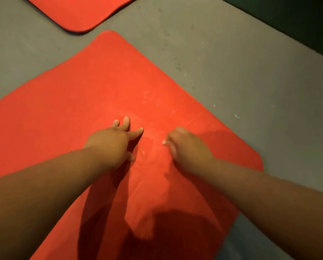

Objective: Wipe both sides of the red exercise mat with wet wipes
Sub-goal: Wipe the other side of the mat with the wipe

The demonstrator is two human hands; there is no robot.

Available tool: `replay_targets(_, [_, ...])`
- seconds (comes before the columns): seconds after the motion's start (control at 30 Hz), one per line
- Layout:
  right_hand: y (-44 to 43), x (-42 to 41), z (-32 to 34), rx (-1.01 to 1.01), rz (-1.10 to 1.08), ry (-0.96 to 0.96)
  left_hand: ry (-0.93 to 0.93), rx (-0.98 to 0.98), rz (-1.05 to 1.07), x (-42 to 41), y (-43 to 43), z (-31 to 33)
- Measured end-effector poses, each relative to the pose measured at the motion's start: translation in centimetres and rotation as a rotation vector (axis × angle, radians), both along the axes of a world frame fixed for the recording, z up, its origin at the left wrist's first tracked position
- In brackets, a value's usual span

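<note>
Mat (104, 87): lay flat on grey floor (232, 59), one rounded corner pointed away, near part ran out of frame. Pale smudges (149, 98) and a faint straight crease (194, 118) around its middle. Left hand (111, 141): rested palm-down at mat's middle, fingers straight and spread, touching the surface. Right hand (187, 145): sat on mat just right of left hand, apart from it, knuckles up, fingers curled under. White speck (164, 142) at its thumb side, too blurred to identify; could not tell whether anything was pinched inside. Shadow (166, 231): fell dark across mat's near part, below both hands. Second mat (78, 10): lay on floor beyond mat's far corner, to the left, not touching, dark edge showing, cut off by frame. Dark strip (288, 15): ran along floor right of mat's far corner, well apart.
</note>
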State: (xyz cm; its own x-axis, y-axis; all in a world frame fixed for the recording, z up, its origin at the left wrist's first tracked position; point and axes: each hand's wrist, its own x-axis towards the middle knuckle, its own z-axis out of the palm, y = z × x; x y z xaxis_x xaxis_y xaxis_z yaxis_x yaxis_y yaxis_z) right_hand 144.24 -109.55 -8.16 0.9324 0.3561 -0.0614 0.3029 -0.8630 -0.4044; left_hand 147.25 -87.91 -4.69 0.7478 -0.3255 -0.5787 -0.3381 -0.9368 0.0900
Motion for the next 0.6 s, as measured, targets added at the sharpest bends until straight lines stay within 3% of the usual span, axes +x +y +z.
replay_targets(0.07, [-3.3, 5.6, 0.4, -0.049, -0.319, -0.058, -0.081, -0.030, 0.006, 0.7, 1.1, 0.4])
replay_targets(0.13, [-4.8, 8.6, 1.0, -0.133, -0.449, -0.006, -0.142, -0.048, 0.075, 1.2, 2.6, -0.1])
replay_targets(0.27, [0.9, 2.5, 1.2, -0.122, -0.184, -0.040, -0.090, 0.013, 0.274, 1.1, 4.0, -1.3])
replay_targets(0.37, [4.7, -3.5, 1.4, 0.016, 0.285, 0.119, -0.052, 0.069, 0.210, 1.6, 3.7, -0.8])
replay_targets(0.43, [3.4, -1.2, 0.7, -0.032, 0.345, 0.113, -0.032, 0.088, 0.179, 2.1, 3.4, -0.5])
replay_targets(0.53, [-0.7, 6.8, 0.1, -0.073, -0.186, -0.048, -0.009, 0.111, 0.160, 2.1, 3.6, -0.5])
replay_targets(0.6, [-2.7, 10.8, 0.5, -0.109, -0.482, 0.033, -0.015, 0.115, 0.145, 2.1, 3.8, -0.4])
